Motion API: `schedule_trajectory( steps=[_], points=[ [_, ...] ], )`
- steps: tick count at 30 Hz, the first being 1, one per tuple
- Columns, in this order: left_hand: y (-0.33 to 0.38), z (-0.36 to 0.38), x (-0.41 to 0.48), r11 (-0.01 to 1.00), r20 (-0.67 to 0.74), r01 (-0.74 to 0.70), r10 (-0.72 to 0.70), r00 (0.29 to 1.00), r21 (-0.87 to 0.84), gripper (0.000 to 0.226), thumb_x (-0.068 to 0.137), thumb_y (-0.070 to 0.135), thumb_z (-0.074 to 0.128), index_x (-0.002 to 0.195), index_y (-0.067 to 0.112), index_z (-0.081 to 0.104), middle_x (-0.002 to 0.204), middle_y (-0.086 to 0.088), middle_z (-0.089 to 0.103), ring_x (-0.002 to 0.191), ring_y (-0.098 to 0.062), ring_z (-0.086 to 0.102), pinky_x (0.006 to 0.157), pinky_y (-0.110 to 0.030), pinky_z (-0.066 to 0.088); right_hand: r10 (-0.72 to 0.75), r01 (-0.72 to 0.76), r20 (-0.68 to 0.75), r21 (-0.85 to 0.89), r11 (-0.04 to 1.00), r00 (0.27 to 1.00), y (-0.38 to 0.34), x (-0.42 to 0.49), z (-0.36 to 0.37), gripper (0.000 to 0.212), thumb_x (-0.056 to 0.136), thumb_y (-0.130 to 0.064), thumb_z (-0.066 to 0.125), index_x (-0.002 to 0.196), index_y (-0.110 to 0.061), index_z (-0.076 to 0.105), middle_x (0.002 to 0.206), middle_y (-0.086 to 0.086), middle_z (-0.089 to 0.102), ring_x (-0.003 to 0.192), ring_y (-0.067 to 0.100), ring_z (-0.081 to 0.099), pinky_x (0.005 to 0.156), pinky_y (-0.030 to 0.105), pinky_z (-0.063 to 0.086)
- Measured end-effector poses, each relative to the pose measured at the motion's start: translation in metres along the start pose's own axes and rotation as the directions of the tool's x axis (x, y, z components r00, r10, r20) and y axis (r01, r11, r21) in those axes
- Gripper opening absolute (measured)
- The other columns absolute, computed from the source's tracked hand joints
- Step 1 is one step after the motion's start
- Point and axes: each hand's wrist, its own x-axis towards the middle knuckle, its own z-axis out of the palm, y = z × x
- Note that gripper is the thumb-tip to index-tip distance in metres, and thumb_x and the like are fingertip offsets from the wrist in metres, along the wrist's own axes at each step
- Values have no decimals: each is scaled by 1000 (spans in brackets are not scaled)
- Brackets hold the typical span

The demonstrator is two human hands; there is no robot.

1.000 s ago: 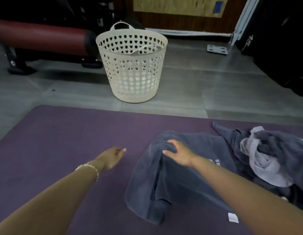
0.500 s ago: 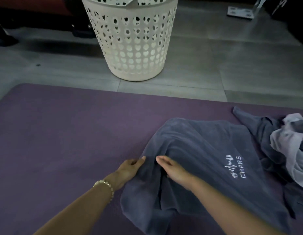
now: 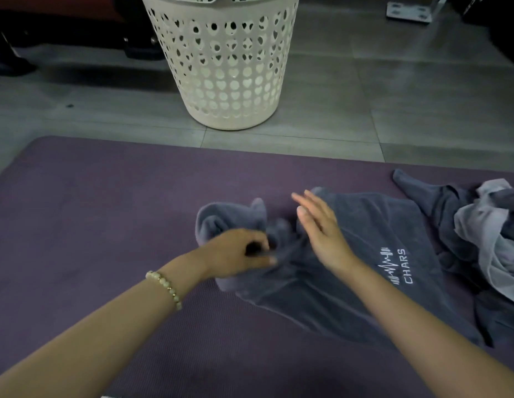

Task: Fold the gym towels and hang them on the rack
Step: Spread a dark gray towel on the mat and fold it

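The basket [image 3: 227,67] loses its rim to the top edge of the view, and the pile of towels [image 3: 491,234] on the right runs off the frame. Motion blur softens both hands. The left hand [image 3: 238,254] has its grip closed on a bunched fold of the dark grey towel [image 3: 365,248]; which edge it holds cannot be made out. The right hand [image 3: 321,234] is flat with fingers straight, gripping nothing, over the towel's middle. Whether it touches the cloth is unclear.

The towel lies on the purple mat [image 3: 92,211], its right side close against the pile. The mat stretches wide to the left of the towel, out to a rounded far corner. The basket stands on the grey floor [image 3: 393,110] just beyond the mat's far edge. A bead bracelet [image 3: 165,288] circles the left wrist.
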Motion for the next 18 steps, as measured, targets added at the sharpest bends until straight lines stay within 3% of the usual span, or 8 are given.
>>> schedule_trajectory(
  steps=[2, 3, 5, 7, 8, 11, 15, 18],
  points=[
    [-1, 14, -4, 944, 322, 316, -272, 907, -92, 34, 93, 43, 55, 102, 11, 64, 99, -11, 69, 82, -19, 66, 79, -27, 54, 48, -7, 157, -250, 968, 986, 15, -10, 3, 33, 101, -36, 36, 113, -31, 67, 136, -18, 40, 136, 3, 23, 113, 24, 10],
    [-4, 21, -4, 903, 340, 406, -341, 877, -142, 35, 94, 42, 53, 104, 10, 63, 102, -16, 68, 82, -23, 67, 77, -30, 56, 118, -27, 234, -360, 933, 965, 24, -17, 5, 38, 102, -39, 34, 104, -28, 70, 132, -14, 49, 136, 7, 29, 112, 26, 13],
    [-14, 30, 3, 919, 33, 354, -354, 935, -174, 29, 96, 35, 51, 105, 9, 61, 98, -16, 67, 86, -25, 66, 78, -35, 54, 285, -128, 310, -443, 887, 907, 44, -34, 7, 45, 101, -45, 31, 95, -24, 70, 116, -5, 63, 123, 15, 48, 108, 30, 25],
    [-21, 34, 10, 957, -287, 274, -291, 913, -101, 31, 96, 35, 51, 119, 13, 55, 113, -6, 61, 105, -25, 59, 89, -34, 45, 364, -238, 302, -380, 894, 881, 59, -47, 5, 44, 99, -48, 34, 99, -19, 68, 109, -2, 67, 111, 18, 57, 101, 32, 38],
    [-24, 36, 14, 962, -322, 259, -272, 907, -84, 40, 96, 38, 49, 130, 17, 47, 127, -3, 53, 117, -25, 51, 97, -34, 41, 379, -270, 295, -349, 897, 877, 62, -49, 2, 41, 98, -48, 37, 106, -21, 66, 112, -3, 66, 110, 17, 57, 99, 33, 41],
    [-37, 51, 21, 937, -160, 348, -348, 924, -25, 67, 96, 49, 41, 151, 18, 18, 154, -3, 28, 140, -26, 26, 115, -38, 22, 408, -294, 309, -356, 887, 859, 65, -47, 1, 46, 95, -54, 40, 130, -27, 53, 133, -8, 53, 124, 14, 46, 108, 31, 34],
    [-53, 74, 16, 815, 49, 565, -564, 825, -133, 79, 98, 50, 35, 151, 17, -13, 139, -22, 48, 116, -32, 55, 101, -31, 38, 516, -406, 348, -344, 847, 783, 68, -47, 18, 75, 80, -78, 37, 141, -35, 39, 143, -1, 43, 134, 22, 38, 114, 39, 30],
    [-56, 65, 18, 775, 42, 626, -625, 779, -79, 75, 101, 47, 29, 147, 24, -25, 143, -25, 42, 103, -32, 63, 92, -31, 41, 550, -466, 347, -298, 833, 760, 71, -49, 33, 86, 67, -86, 42, 138, -38, 41, 138, 0, 45, 131, 24, 41, 111, 42, 34]
  ],
)
